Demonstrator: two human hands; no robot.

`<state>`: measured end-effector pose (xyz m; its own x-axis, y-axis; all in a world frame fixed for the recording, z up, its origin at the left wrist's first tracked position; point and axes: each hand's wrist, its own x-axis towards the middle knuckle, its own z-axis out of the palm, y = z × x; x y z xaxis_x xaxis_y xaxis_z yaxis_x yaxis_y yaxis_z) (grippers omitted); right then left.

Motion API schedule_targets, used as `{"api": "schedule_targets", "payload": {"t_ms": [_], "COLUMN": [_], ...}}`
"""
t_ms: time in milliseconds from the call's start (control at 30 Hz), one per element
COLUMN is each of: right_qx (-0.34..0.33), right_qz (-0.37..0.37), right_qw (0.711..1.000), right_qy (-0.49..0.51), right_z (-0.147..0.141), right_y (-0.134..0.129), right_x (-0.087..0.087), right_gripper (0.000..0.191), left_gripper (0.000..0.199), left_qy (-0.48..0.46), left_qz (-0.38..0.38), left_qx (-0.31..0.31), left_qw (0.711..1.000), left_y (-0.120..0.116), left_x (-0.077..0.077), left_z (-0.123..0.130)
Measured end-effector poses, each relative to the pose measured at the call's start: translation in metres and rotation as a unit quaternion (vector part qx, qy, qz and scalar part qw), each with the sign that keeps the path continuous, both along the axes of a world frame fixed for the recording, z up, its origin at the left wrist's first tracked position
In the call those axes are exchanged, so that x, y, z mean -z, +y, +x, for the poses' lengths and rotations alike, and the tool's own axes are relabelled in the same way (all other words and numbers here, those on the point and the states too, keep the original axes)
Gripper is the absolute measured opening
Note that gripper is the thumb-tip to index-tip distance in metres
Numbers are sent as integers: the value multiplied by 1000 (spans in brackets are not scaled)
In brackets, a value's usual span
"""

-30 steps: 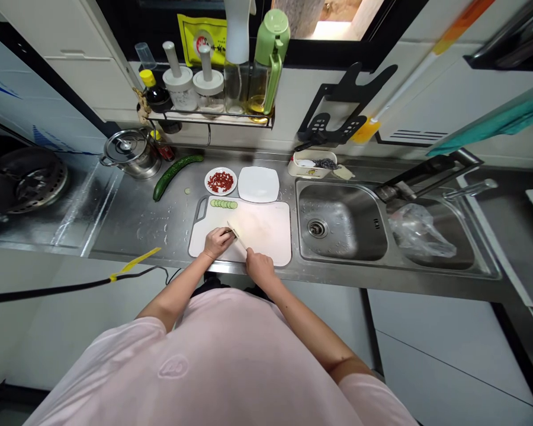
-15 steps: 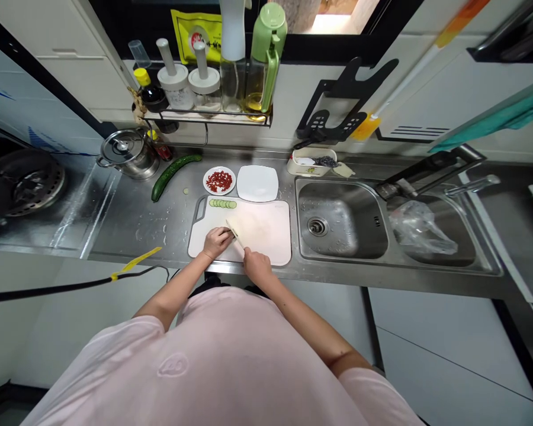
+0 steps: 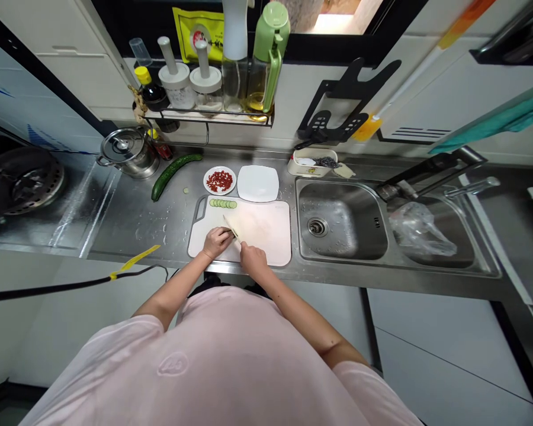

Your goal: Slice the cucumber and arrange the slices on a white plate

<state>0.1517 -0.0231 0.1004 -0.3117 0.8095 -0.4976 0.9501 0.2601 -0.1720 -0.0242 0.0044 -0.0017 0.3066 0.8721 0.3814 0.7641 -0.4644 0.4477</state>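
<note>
On the white cutting board (image 3: 269,236), my right hand (image 3: 253,260) grips the handle of a kitchen knife (image 3: 231,227), its blade pointing up and left. My left hand (image 3: 217,242) is closed beside the blade, its fingers pressing down what looks like a dark green piece of cucumber, mostly hidden under them. A row of overlapping cucumber slices (image 3: 222,203) lies along the board's far left edge. Behind the board stand a small plate of chopped red pieces (image 3: 219,181) and a white square plate (image 3: 257,183). A whole cucumber (image 3: 173,174) rests on the counter to the left.
To the right is a steel sink (image 3: 342,245), with a clear plastic bag (image 3: 421,229) in its second basin. A lidded pot (image 3: 128,152) and a wok (image 3: 22,180) stand left. Above the counter, a rack (image 3: 213,118) carries bottles and jars. A small tub (image 3: 313,170) sits behind the sink.
My right hand has shifted slightly left and away from me with the knife, whose blade tip has moved a little too. My left hand stays nearly in place.
</note>
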Motion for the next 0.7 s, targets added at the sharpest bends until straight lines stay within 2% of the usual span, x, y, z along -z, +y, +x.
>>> {"api": "schedule_targets", "payload": {"t_ms": [267,533,700], "right_qx": [6,2,0], "right_qz": [-9,-8,-12], "right_qw": [1000,1000,1000], "right_qy": [9,4,-1], "right_z": [9,-1,3], "right_y": [-8,4,1], "right_x": [-1,-2,-4], "right_gripper": [21,23,23], "left_gripper": [20,18,18], "left_qy": [11,12,9], "left_qz": [0,1,1], "left_qx": [-3,-3,-7], "left_qw": [1000,1000,1000], "left_y": [0,1,1], "left_x": [-1,-2,-1], "left_z": [0,0,0]}}
